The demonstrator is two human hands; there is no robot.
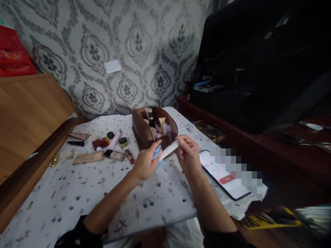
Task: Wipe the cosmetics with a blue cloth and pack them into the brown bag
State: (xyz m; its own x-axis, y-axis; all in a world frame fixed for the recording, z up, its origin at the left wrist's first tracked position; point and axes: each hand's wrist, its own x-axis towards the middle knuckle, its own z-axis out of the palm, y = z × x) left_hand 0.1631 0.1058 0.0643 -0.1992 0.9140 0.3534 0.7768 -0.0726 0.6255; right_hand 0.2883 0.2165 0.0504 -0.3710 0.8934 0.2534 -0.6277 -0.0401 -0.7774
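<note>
In front of the brown cosmetic bag, my right hand [188,148] pinches one end of a slim white tube [169,150]. My left hand [147,162] is closed around a crumpled blue cloth [157,151], which lies against the tube's other end. The brown bag [142,129] stands unzipped, with bottles and tubes upright inside, among them a yellowish tube [162,124] and a dark bottle [151,119]. Left of my hands lie a foundation bottle [115,155], a beige tube [89,157], a small green-bodied jar [123,142] and a reddish lip tube [129,156].
A phone [224,175] showing a timer lies at the table's right edge. Farther left are a black tube [75,142], a pink tube [79,135] and a gold item [55,160]. A wooden panel [33,120] borders the left side; a large black object [258,69] stands at right.
</note>
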